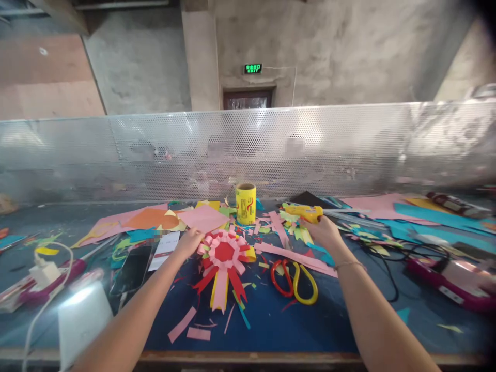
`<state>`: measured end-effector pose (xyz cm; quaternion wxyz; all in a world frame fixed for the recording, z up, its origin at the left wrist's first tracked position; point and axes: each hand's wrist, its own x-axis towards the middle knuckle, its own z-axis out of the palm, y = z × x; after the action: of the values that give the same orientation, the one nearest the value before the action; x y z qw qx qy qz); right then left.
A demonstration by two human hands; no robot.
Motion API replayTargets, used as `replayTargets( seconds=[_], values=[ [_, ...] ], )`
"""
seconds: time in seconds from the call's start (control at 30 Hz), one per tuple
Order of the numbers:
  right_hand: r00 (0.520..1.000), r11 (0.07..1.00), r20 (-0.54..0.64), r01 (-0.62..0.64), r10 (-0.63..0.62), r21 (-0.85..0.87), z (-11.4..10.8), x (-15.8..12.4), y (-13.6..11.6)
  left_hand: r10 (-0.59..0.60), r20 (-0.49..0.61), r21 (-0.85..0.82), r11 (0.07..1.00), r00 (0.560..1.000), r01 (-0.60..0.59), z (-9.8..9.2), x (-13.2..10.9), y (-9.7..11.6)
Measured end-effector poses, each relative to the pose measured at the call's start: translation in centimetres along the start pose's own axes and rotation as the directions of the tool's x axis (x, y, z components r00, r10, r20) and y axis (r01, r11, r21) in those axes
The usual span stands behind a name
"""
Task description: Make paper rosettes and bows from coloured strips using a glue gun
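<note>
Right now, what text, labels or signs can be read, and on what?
"EXIT": green sign above the doorway; the characters over it are too small to read.
Yellow roll: red print, too small to read.
White card by the left hand: blurred.
Glue gun in the right hand: no text visible.

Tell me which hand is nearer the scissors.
Right. The right hand, gripping the glue gun, is just beyond the scissors; the left hand touches the paper rosette, farther left.
</note>
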<state>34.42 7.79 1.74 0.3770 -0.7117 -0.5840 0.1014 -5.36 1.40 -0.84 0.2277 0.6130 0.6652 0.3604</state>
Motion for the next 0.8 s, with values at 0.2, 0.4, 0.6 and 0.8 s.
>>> replayTargets(
  seconds=[0.2,0.4,0.6,0.8],
  values=[
    [1.000,0.990,-0.015,0.004,-0.006,-0.143,0.2,0.4,0.7,0.374,-0.086,0.313,0.890,0.924,-0.331,0.6,-3.0,1.3],
    [0.998,0.975,-0.070,-0.005,-0.010,-0.221,1.1,1.5,2.7,0.641,0.370,0.305,0.599,0.672,-0.740,1.1,-5.4,3.8],
    [0.999,0.959,-0.024,0.037,-0.045,-0.280,1.6,2.0,3.6,0.559,0.231,0.347,0.717,0.796,-0.604,1.9,-5.3,3.0],
    [1.000,0.958,0.000,0.017,-0.018,-0.288,2.1,1.9,3.2,0.398,-0.134,0.291,0.891,0.907,-0.348,2.4,-3.0,1.0]
  ],
)
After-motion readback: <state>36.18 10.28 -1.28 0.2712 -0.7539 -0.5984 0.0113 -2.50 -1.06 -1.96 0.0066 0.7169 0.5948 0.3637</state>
